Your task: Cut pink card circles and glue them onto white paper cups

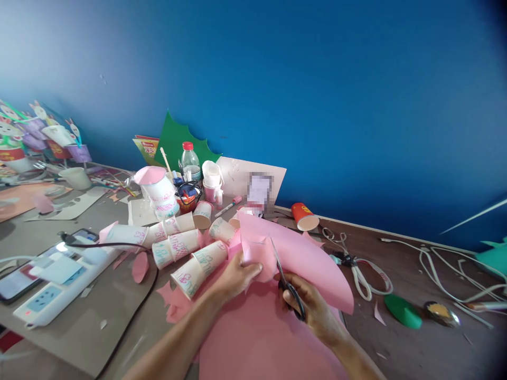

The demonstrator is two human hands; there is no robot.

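My left hand [237, 275] pinches a curled sheet of pink paper [304, 256] at its left edge. My right hand [311, 306] grips black-handled scissors [285, 277], whose blades point up into the paper's edge. A larger pink sheet [257, 338] lies flat beneath both hands. Just left of my left hand lie several paper cups [186, 245] on their sides, with coloured writing on them.
A white power strip [59, 290] with a black cable and a phone [16, 282] sit at the left. A water bottle [190, 158], stacked cups, a red cup [304, 216], white cables [435, 264] and a green shape [402, 311] lie around. A blue wall rises behind.
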